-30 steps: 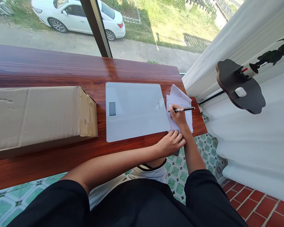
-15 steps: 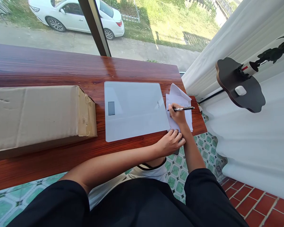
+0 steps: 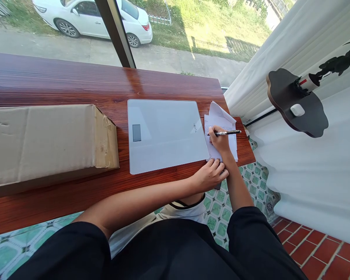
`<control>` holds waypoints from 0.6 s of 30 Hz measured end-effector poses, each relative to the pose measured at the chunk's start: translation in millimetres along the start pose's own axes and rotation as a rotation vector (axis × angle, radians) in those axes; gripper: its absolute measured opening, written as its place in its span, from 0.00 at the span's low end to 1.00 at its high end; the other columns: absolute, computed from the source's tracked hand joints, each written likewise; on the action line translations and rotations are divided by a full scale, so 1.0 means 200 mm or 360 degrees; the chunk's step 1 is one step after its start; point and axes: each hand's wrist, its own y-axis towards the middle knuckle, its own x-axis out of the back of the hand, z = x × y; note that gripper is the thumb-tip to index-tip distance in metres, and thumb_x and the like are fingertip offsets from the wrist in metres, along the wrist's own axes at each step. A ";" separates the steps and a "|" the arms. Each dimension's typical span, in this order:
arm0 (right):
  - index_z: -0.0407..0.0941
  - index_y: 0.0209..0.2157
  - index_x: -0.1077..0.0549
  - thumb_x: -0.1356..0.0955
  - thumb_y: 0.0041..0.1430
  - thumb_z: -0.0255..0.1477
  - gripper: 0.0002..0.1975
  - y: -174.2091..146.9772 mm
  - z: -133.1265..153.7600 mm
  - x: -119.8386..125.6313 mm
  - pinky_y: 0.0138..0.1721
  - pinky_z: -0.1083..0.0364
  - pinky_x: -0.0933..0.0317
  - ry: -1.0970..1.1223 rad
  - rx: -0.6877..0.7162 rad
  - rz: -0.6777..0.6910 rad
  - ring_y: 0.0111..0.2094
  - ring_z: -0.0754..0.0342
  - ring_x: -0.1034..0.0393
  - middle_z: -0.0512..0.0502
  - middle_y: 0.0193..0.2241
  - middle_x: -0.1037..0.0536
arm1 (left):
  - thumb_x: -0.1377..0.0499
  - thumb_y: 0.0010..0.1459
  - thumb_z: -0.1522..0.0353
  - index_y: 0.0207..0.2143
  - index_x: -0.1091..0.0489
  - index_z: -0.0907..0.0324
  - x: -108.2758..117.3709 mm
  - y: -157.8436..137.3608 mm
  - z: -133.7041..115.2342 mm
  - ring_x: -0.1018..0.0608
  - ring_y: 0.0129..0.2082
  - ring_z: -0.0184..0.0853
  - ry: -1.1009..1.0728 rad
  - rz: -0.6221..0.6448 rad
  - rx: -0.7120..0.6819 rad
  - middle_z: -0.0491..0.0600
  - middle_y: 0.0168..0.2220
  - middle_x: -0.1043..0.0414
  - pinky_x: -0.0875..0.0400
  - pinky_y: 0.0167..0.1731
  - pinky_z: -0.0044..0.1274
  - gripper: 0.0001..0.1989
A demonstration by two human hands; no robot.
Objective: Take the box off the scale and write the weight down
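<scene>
Head view. We look down on a red-brown wooden desk [image 3: 76,85] set against a window. Our right hand [image 3: 220,142] rests on a sheet of paper [image 3: 221,124] at the desk's right end, its fingers [image 3: 212,133] pinching a black pen [image 3: 227,133]. The pen lies nearly level, tip toward the left, meeting the lined part of the sheet as a writing grip requires. Our left hand [image 3: 208,175] lies at the near edge of the desk, just below the paper's lower corner, fingers curled loosely together and closed on nothing we can see. We judge that it braces the sheet or the arm; whether it touches the paper we cannot tell. Just left of the paper lies a flat white digital scale [image 3: 166,136], its small display [image 3: 137,132] toward the left. Farther left a long cardboard box [image 3: 46,144] rests on the desk, apart from the scale. At right, white curtains [image 3: 294,42] and a dark wall shelf [image 3: 297,105].
</scene>
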 end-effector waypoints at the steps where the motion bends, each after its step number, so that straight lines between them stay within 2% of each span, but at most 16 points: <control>1: 0.46 0.21 0.42 0.37 0.68 0.39 0.21 0.00 0.00 0.00 0.31 0.53 0.42 -0.0011 0.0011 0.0004 0.18 0.58 0.41 0.53 0.14 0.37 | 0.50 0.65 0.71 0.47 0.32 0.64 0.00 0.00 0.00 0.27 0.48 0.45 0.0008 -0.0010 0.0000 0.58 0.45 0.29 0.37 0.47 0.35 0.11; 11: 0.46 0.21 0.42 0.37 0.68 0.37 0.21 0.01 -0.01 0.00 0.32 0.54 0.42 -0.0029 0.0017 0.0010 0.19 0.57 0.41 0.53 0.14 0.37 | 0.53 0.66 0.72 0.47 0.32 0.62 0.00 -0.01 0.00 0.26 0.48 0.45 0.0083 -0.0036 0.0010 0.57 0.45 0.28 0.37 0.47 0.34 0.12; 18: 0.46 0.21 0.43 0.37 0.67 0.37 0.21 0.00 -0.01 -0.01 0.30 0.55 0.43 0.0026 -0.0009 0.0045 0.19 0.58 0.43 0.54 0.14 0.39 | 0.50 0.65 0.72 0.47 0.32 0.63 0.00 0.00 0.00 0.26 0.48 0.45 0.0035 -0.0004 0.0005 0.58 0.46 0.29 0.37 0.48 0.35 0.11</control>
